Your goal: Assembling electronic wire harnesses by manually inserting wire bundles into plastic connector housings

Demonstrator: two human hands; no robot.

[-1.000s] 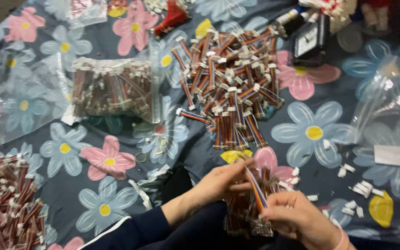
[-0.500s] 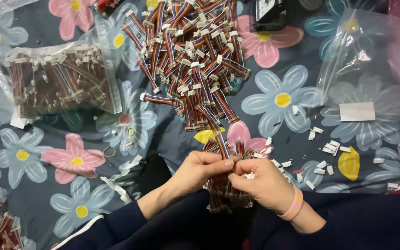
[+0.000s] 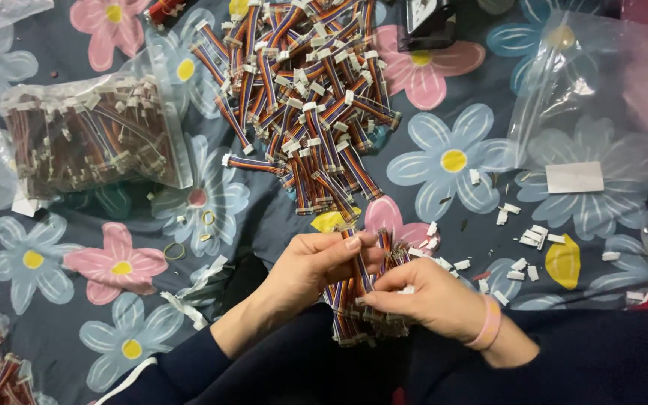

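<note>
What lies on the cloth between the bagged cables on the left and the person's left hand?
In the head view, two loose rubber bands on the flowered cloth separate bag and left hand.

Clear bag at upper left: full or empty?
Full. The clear bag lies flat on the flowered cloth, packed edge to edge with short cable pieces; whether its mouth is sealed, cannot tell.

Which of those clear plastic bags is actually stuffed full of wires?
The clear bag at upper left, packed with wire bundles; the bag at right holds only a white slip.
</note>
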